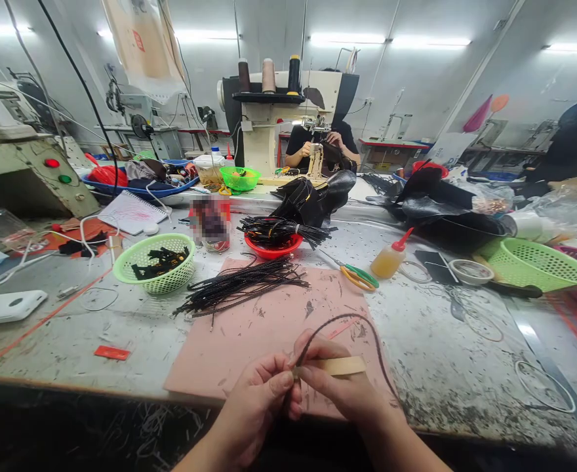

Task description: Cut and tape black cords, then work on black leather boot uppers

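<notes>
Messy workshop table with a pink mat fills the view. Low in the middle, the left hand pinches shut on one end of a thin black cord. The right hand is closed on a flat wooden stick, pressed at that same end. More cords lie above. It looks like gluing; careful, steady fingers are needed.

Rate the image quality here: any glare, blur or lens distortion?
Head view: ceiling tube lights blow out to white; wide-angle bending curves the grey speckled worktable edge; one blurred patch hides a red-capped container; both hands and the thin dark cord stay sharp.
</notes>
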`<move>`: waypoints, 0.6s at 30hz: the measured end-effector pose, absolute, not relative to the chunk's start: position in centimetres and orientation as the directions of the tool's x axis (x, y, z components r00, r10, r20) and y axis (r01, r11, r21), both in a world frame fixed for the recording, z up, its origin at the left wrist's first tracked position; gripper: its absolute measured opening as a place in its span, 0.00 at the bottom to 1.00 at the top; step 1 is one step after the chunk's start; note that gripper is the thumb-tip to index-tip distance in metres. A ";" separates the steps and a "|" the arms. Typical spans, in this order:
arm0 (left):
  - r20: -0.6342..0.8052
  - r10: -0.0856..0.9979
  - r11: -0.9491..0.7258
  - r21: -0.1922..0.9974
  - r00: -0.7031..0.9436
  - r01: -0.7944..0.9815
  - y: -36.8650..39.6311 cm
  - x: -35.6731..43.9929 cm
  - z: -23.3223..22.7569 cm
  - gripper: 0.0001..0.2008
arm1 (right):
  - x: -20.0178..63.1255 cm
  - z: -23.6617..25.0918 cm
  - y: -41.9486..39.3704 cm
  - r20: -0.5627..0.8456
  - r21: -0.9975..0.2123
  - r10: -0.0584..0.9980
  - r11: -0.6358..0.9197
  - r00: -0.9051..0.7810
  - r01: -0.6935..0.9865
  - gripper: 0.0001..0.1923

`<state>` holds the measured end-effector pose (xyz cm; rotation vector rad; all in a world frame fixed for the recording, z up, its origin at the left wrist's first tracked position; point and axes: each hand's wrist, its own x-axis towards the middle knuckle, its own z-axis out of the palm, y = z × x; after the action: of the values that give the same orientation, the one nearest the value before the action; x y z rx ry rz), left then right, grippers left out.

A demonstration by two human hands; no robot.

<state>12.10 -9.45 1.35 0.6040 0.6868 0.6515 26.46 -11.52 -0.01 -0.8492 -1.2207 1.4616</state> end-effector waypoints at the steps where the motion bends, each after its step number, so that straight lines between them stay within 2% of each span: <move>1: -0.373 0.688 0.662 0.674 0.623 -0.328 -9.4 12.1 1.3 0.15 | 26.5 -0.1 -11.5 0.074 -0.956 0.954 -0.015 -0.292 -0.292 0.11; 3: -0.370 0.643 0.693 0.655 0.670 -0.303 -9.4 12.2 1.2 0.16 | 26.7 0.0 -11.4 0.105 -0.961 0.946 0.017 -0.305 -0.276 0.12; 6: -0.384 0.626 0.701 0.658 0.679 -0.274 -9.4 12.1 1.0 0.16 | 27.0 0.2 -11.3 0.241 -0.967 0.939 0.212 -0.244 -0.142 0.10; 9: -0.353 0.715 0.593 0.764 0.604 -0.255 -9.2 11.8 1.0 0.16 | 27.1 0.6 -11.3 0.260 -0.965 0.943 0.263 -0.207 -0.010 0.08; 12: -0.305 0.799 0.424 0.897 0.518 -0.126 -9.0 11.4 1.3 0.16 | 26.9 1.0 -11.5 0.219 -0.962 0.957 0.244 -0.189 0.124 0.07; 15: -0.298 0.819 0.320 0.946 0.490 0.040 -9.0 11.2 1.5 0.16 | 26.7 1.2 -11.7 0.260 -0.903 0.943 0.314 -0.210 0.292 0.06; 18: -0.317 0.810 0.290 0.948 0.493 0.132 -8.9 11.2 1.3 0.16 | 27.2 0.7 -11.5 0.311 -0.768 0.907 0.415 -0.283 0.488 0.06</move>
<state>11.15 -8.93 1.33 1.2156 0.9812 0.5656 27.25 -11.50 0.67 -1.1868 -1.9204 0.7082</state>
